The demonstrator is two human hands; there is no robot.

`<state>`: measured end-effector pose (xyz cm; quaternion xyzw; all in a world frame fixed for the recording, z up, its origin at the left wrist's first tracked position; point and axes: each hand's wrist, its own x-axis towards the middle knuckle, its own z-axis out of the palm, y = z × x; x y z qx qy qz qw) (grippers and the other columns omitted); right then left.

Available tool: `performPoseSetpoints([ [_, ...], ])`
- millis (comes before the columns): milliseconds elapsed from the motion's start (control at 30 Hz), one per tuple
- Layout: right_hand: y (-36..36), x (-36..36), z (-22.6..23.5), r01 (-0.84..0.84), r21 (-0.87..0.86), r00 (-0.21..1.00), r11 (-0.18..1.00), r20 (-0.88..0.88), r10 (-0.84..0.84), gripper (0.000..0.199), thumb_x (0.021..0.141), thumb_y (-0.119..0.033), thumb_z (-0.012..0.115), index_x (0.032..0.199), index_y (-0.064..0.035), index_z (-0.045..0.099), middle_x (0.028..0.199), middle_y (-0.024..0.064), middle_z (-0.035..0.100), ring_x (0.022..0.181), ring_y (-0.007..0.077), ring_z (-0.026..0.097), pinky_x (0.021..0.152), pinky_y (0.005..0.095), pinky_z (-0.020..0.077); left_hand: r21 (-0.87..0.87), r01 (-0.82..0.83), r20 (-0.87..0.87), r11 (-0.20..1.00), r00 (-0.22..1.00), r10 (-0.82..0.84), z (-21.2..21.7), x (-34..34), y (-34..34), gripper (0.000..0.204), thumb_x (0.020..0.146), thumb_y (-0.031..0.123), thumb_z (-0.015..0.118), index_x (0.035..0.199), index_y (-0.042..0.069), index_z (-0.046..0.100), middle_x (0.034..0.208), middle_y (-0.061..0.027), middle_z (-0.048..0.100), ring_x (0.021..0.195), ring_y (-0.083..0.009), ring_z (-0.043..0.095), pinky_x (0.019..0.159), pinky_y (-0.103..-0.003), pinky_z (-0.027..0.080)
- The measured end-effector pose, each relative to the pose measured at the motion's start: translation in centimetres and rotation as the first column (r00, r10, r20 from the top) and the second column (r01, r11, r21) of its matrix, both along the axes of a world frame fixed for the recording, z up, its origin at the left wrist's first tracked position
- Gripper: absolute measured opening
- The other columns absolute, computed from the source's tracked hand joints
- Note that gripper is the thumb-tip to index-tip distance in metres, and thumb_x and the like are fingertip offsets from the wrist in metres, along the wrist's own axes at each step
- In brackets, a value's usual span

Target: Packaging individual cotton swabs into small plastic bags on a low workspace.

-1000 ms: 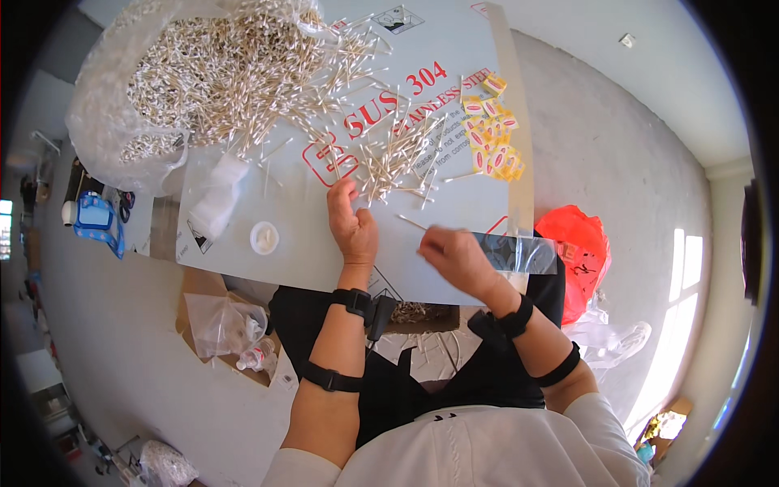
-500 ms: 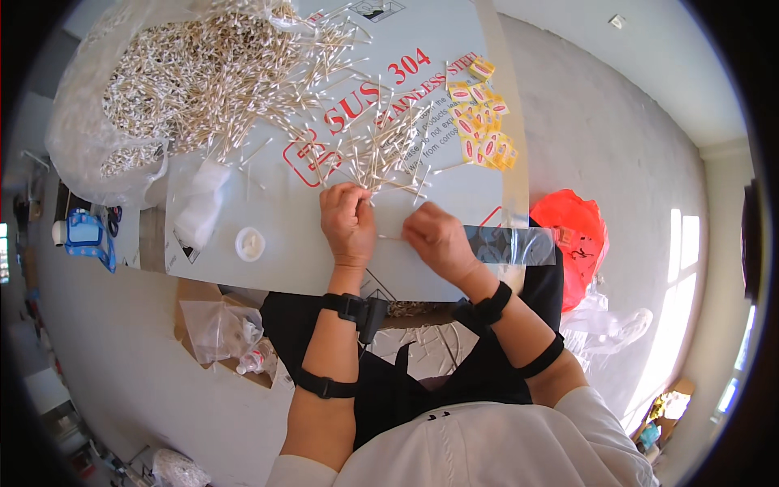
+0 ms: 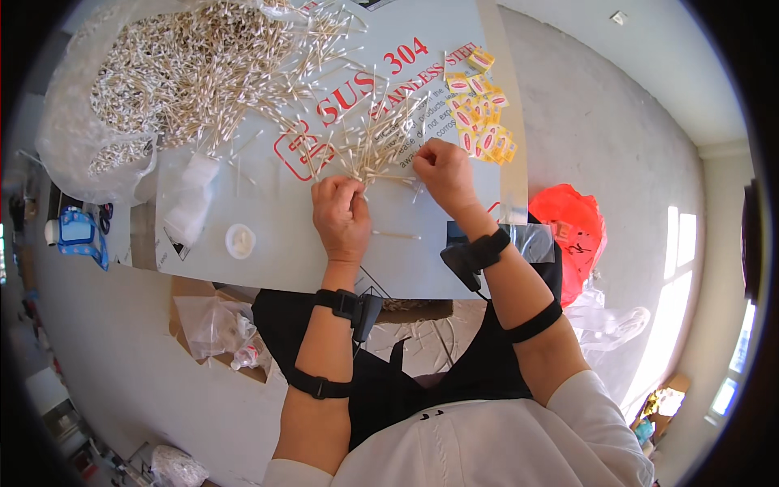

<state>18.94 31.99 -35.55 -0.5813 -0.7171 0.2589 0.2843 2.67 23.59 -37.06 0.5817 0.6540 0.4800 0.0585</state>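
My left hand (image 3: 341, 213) rests on the white table sheet (image 3: 276, 243), fingers curled around a small bundle of cotton swabs (image 3: 375, 150) that fans out from it. My right hand (image 3: 442, 172) is closed beside it, fingertips pinching at swabs from the same loose pile. One single swab (image 3: 396, 236) lies on the sheet just below my hands. Yellow and red small packets (image 3: 480, 114) lie in a cluster just right of my right hand.
A big heap of cotton swabs (image 3: 170, 73) fills a clear plastic bag at the top left. A small white round lid (image 3: 240, 240) and a folded white bag (image 3: 193, 203) lie left. A red plastic bag (image 3: 572, 235) sits on the floor right; a cardboard box (image 3: 213, 325) below the table.
Both hands have moved up the sheet into the swab pile. The right hand left the clear bag at the table's right edge and now picks at swabs beside the left.
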Motion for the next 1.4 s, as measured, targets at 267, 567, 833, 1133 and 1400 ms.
performPoseSetpoints([
  [267,-3.1,3.0,1.3,-0.380,-0.195,0.914,0.904,-0.230,0.335,0.008,0.074,-0.007,0.065,0.079,-0.0004,0.063,0.065,0.0126,0.060,0.057,0.0245,0.058,0.058,0.0328,0.0472,-0.011,-0.018,0.045,1.000,0.999,0.018,-0.2,-0.1,0.0,0.018,0.068,-0.006,0.060,0.080,0.007,0.062,0.085,-0.0039,0.058,0.084,-0.0267,0.053,0.070,-0.037,0.047],
  [567,-1.3,0.3,0.8,-0.024,0.044,0.981,0.999,0.192,0.015,0.013,0.079,-0.014,0.058,0.074,-0.0024,0.062,0.078,0.0162,0.066,0.072,0.0374,0.063,0.067,0.0465,0.0513,-0.009,-0.007,-0.002,1.000,1.000,0.007,-0.3,-0.1,0.1,0.019,0.068,-0.007,0.060,0.080,0.007,0.062,0.084,-0.0029,0.058,0.083,-0.0266,0.053,0.069,-0.037,0.047],
  [833,0.7,1.8,3.9,-0.057,0.029,0.913,0.998,0.406,0.040,0.009,0.073,-0.008,0.057,0.073,-0.0012,0.063,0.077,0.0199,0.066,0.072,0.0386,0.065,0.066,0.0462,0.0526,0.062,0.235,-0.055,0.970,0.971,-0.232,1.6,1.3,-3.1,0.039,0.081,0.026,0.067,0.114,0.007,0.057,0.121,-0.0138,0.051,0.111,-0.0339,0.048,0.095,-0.046,0.037],
  [1133,-6.4,8.5,4.9,0.051,-0.284,0.944,0.958,-0.300,-0.140,0.006,0.074,-0.002,0.059,0.079,0.0013,0.061,0.060,0.0019,0.054,0.058,0.0053,0.049,0.054,0.0220,0.0406,-0.544,0.600,-0.272,0.586,0.535,-0.800,2.5,4.3,-8.0,0.068,0.086,0.041,0.059,0.145,0.014,0.037,0.153,-0.0071,0.029,0.142,-0.0232,0.024,0.116,-0.052,0.012],
  [1400,-13.3,11.0,6.4,-0.535,-0.623,0.843,0.571,-0.353,0.405,0.007,0.076,0.002,0.057,0.082,0.0008,0.060,0.069,0.0035,0.058,0.065,0.0096,0.055,0.061,0.0251,0.0434,-0.383,0.695,-0.070,0.608,0.635,-0.770,0.8,2.2,-5.8,0.047,0.084,0.005,0.055,0.130,0.013,0.055,0.143,-0.0072,0.046,0.137,-0.0266,0.037,0.114,-0.042,0.026],
])
